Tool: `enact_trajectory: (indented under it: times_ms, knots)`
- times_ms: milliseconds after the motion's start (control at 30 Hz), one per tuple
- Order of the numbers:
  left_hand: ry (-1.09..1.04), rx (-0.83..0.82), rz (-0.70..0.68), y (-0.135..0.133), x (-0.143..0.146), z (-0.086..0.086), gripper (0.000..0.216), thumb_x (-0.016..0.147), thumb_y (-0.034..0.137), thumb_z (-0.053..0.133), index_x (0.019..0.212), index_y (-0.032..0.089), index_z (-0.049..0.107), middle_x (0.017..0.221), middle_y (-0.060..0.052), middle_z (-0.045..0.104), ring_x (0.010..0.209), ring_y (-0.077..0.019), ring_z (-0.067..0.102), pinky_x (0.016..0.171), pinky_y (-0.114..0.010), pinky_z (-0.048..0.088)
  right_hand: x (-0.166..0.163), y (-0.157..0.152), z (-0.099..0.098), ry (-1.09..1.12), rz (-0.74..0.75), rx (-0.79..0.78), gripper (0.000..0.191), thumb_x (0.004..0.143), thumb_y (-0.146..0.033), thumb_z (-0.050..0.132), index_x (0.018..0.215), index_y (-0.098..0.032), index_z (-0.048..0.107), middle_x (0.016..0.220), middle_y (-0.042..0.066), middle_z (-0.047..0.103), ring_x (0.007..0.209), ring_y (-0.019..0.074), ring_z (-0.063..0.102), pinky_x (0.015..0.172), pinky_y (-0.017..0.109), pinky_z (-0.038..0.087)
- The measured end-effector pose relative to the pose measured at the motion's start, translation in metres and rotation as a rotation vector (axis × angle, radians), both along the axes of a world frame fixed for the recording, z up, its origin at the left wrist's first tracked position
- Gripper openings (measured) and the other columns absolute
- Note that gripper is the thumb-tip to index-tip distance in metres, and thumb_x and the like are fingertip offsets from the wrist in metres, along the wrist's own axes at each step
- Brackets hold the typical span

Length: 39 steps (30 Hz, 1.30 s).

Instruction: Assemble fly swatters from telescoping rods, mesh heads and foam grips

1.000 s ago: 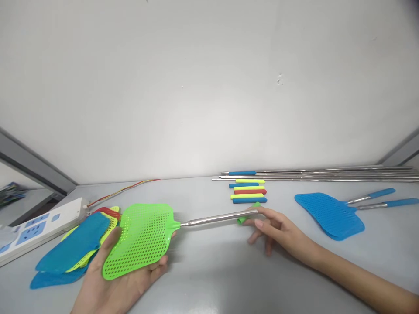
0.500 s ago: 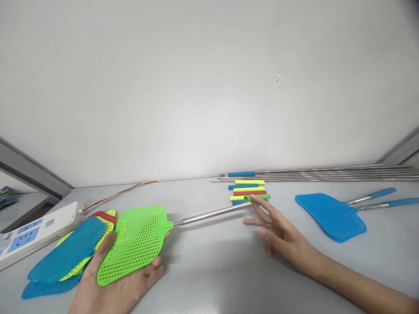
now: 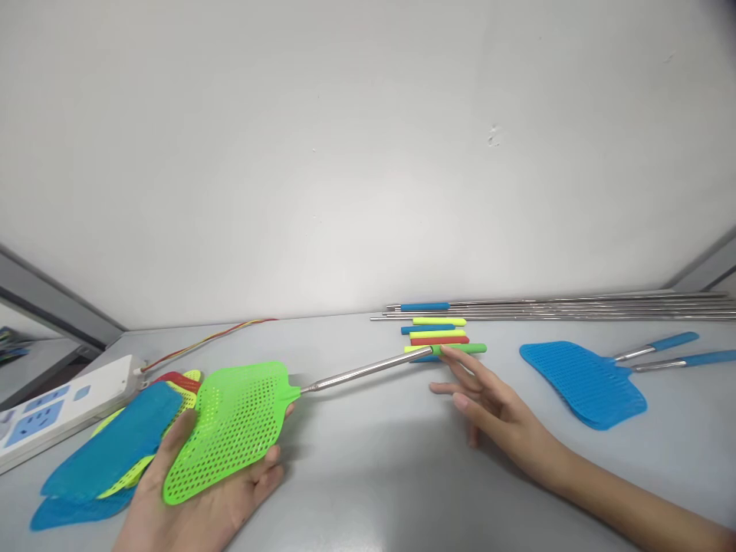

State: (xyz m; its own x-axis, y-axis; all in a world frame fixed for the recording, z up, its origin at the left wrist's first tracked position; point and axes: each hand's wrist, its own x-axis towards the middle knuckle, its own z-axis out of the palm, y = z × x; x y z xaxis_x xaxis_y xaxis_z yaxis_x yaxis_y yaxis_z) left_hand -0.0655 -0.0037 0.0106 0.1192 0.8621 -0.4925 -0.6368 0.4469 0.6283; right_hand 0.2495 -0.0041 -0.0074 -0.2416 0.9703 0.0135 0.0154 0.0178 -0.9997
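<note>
In my left hand is a green fly swatter head, gripped between the thumb on top and the fingers beneath. A metal rod runs from the head toward the right. Its far end lines up with a green handle sleeve, with the rod's tip at the sleeve's mouth; how far it goes in I cannot tell. My right hand is open, fingers spread, with the fingertips touching the green sleeve near that joint. Several yellow, blue and red handle sleeves lie right behind it.
At left, a stack of blue, yellow and red swatter heads lies beside a white power strip. Two blue fly swatters lie at right. Long metal rods lie along the wall.
The rod's tip has come to the mouth of the green sleeve, and the sleeve sits slightly farther right. The swatter head has shifted a little to the left.
</note>
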Motion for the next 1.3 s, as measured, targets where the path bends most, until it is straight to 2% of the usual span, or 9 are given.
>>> enact_trajectory:
  times_ms: [400,533,700,967,1100,1200,1300]
  knots:
    - [0.088,0.046,0.05,-0.002,0.014,0.011,0.043,0.072,0.036,0.046,0.115,0.034,0.043,0.103,-0.009,0.059,0.061,-0.0216,0.059,0.06,-0.043,0.048,0.0,0.0,0.002,0.003,-0.008,-0.014,0.045,0.081,-0.03,0.041,0.124,-0.034,0.028,0.132,0.004,0.026,0.107,0.0252,0.042,0.044,0.019,0.045]
    - [0.089,0.039,0.081,-0.004,0.017,0.013,0.046,0.071,0.035,0.047,0.116,0.032,0.042,0.105,-0.01,0.059,0.07,-0.0249,0.06,0.061,-0.042,0.048,0.0,0.0,0.001,-0.007,-0.013,-0.007,0.044,0.081,-0.031,0.041,0.123,-0.032,0.032,0.13,0.006,0.03,0.108,0.0267,0.042,0.044,0.02,0.045]
    - [0.12,0.041,0.127,-0.005,0.022,0.016,0.045,0.071,0.034,0.047,0.115,0.031,0.044,0.104,-0.011,0.059,0.069,-0.0246,0.06,0.06,-0.041,0.049,0.001,0.001,-0.001,-0.025,-0.003,0.013,0.042,0.081,-0.032,0.042,0.122,-0.031,0.034,0.127,0.007,0.035,0.108,0.0267,0.042,0.044,0.019,0.045]
    - [0.067,0.095,0.076,-0.004,0.014,0.013,0.04,0.074,0.028,0.043,0.115,0.033,0.044,0.108,-0.009,0.057,0.081,-0.0274,0.059,0.063,-0.046,0.047,0.001,0.0,-0.001,-0.079,0.028,0.01,0.04,0.082,-0.033,0.04,0.121,-0.03,0.036,0.123,0.007,0.04,0.105,0.0244,0.044,0.046,0.02,0.044]
    - [0.054,0.079,0.088,-0.004,0.012,0.011,0.042,0.073,0.025,0.045,0.114,0.034,0.043,0.111,-0.008,0.055,0.09,-0.0315,0.055,0.067,-0.05,0.045,0.002,0.0,-0.001,-0.173,0.058,-0.002,0.041,0.081,-0.035,0.039,0.122,-0.03,0.036,0.111,0.008,0.051,0.089,0.021,0.053,0.05,0.023,0.045]
    - [0.115,-0.001,0.153,-0.008,0.012,0.008,0.052,0.067,0.018,0.05,0.117,0.03,0.042,0.098,-0.009,0.062,0.083,-0.0332,0.058,0.068,-0.055,0.044,0.003,-0.001,-0.002,-0.243,0.076,0.023,0.041,0.081,-0.036,0.039,0.122,-0.032,0.036,0.108,0.006,0.054,0.069,0.0144,0.054,0.053,0.025,0.045]
    - [0.182,-0.024,0.141,-0.011,0.011,0.005,0.065,0.059,0.01,0.053,0.12,0.027,0.038,0.087,-0.01,0.065,0.076,-0.0365,0.06,0.068,-0.058,0.042,0.004,-0.001,-0.003,-0.282,0.084,0.047,0.041,0.081,-0.036,0.039,0.122,-0.033,0.036,0.107,0.004,0.054,0.055,0.009,0.048,0.053,0.024,0.044]
